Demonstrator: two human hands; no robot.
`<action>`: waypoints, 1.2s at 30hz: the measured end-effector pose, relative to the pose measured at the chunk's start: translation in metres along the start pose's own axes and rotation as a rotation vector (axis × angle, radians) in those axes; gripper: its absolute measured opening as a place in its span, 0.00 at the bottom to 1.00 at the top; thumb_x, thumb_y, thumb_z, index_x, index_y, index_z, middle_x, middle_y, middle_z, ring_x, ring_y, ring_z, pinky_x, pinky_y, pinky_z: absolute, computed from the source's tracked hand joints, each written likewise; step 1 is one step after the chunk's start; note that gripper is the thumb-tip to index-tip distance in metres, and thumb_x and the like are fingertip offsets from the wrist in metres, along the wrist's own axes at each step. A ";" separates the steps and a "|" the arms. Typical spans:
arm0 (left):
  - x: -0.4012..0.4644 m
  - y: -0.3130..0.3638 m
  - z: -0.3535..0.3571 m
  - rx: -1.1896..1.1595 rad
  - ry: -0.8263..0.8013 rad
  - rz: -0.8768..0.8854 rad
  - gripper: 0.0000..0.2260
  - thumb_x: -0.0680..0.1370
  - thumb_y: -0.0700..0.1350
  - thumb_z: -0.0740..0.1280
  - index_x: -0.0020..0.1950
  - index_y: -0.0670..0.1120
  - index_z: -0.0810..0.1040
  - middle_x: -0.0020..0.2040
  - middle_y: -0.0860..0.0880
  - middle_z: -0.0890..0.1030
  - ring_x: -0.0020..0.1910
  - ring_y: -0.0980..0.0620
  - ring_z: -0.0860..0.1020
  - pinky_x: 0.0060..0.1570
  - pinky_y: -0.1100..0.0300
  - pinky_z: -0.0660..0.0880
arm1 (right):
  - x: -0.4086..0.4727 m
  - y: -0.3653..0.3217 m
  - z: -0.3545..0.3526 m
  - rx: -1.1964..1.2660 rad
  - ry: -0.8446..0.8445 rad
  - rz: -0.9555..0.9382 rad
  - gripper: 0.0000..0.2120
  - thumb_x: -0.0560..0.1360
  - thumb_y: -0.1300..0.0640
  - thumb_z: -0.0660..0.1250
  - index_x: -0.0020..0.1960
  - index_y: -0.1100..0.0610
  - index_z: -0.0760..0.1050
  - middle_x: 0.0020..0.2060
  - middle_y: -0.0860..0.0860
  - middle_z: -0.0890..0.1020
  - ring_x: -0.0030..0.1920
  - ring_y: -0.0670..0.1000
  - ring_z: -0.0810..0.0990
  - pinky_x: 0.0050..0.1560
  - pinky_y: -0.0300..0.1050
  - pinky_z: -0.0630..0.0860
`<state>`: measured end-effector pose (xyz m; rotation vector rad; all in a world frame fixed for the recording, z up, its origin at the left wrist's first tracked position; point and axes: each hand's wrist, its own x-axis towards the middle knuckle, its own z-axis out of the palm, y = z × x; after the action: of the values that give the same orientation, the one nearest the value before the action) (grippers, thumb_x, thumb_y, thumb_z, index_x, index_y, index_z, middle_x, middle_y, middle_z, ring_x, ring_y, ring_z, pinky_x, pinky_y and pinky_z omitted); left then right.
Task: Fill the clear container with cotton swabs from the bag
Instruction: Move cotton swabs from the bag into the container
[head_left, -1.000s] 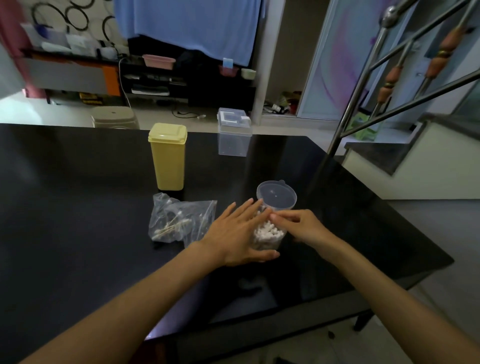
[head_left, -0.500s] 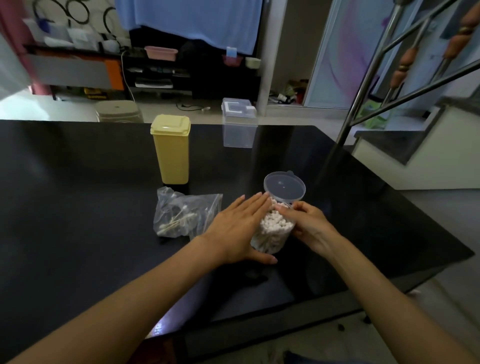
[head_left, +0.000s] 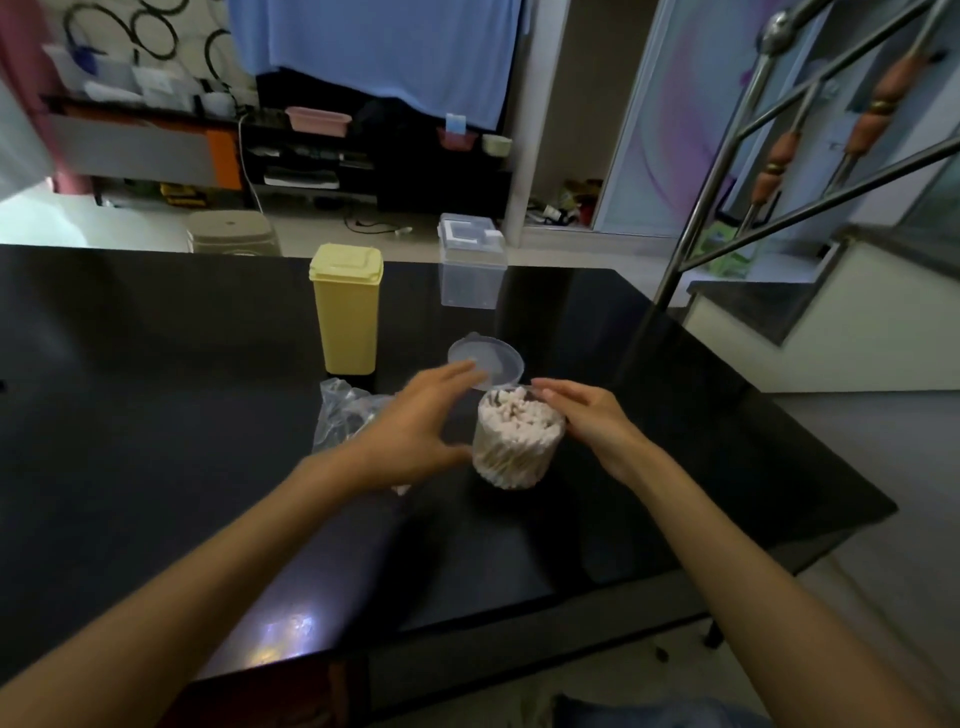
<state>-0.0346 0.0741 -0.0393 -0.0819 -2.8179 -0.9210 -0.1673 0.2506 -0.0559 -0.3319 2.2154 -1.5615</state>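
Both hands (left (head_left: 415, 426), right (head_left: 589, 421)) flank the swab-filled clear container (head_left: 517, 441), fingers straight, gripping nothing.

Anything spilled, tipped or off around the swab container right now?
Nothing spilled. The clear container stands upright, packed with cotton swabs, its hinged lid open behind. The bag lies crumpled to its left. The left hand and right hand flank the container.

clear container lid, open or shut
Open: the lid is flipped up behind the clear container, and cotton swabs show at the uncovered mouth.
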 end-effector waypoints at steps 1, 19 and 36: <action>-0.008 -0.009 -0.006 0.021 0.040 -0.021 0.33 0.73 0.37 0.70 0.75 0.49 0.61 0.76 0.51 0.59 0.74 0.52 0.56 0.70 0.61 0.54 | 0.000 0.004 0.005 -0.014 -0.011 -0.016 0.15 0.78 0.58 0.64 0.64 0.54 0.74 0.60 0.52 0.79 0.58 0.48 0.77 0.57 0.42 0.75; -0.052 -0.068 0.000 0.171 0.210 -0.115 0.24 0.79 0.47 0.64 0.73 0.61 0.63 0.75 0.55 0.61 0.73 0.53 0.58 0.67 0.53 0.64 | -0.025 0.004 0.049 -0.538 0.217 -0.462 0.10 0.73 0.53 0.70 0.54 0.48 0.81 0.58 0.47 0.79 0.57 0.46 0.77 0.59 0.47 0.76; -0.050 -0.082 0.007 -0.591 0.182 -0.582 0.03 0.71 0.44 0.74 0.43 0.51 0.84 0.41 0.46 0.85 0.45 0.45 0.84 0.54 0.44 0.78 | -0.042 0.001 0.080 -0.472 -0.106 -0.199 0.13 0.74 0.60 0.69 0.58 0.54 0.79 0.39 0.47 0.80 0.39 0.42 0.78 0.43 0.34 0.75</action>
<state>0.0050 0.0126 -0.1015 0.7359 -2.3303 -1.7479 -0.0934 0.2015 -0.0720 -0.7728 2.5075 -1.0574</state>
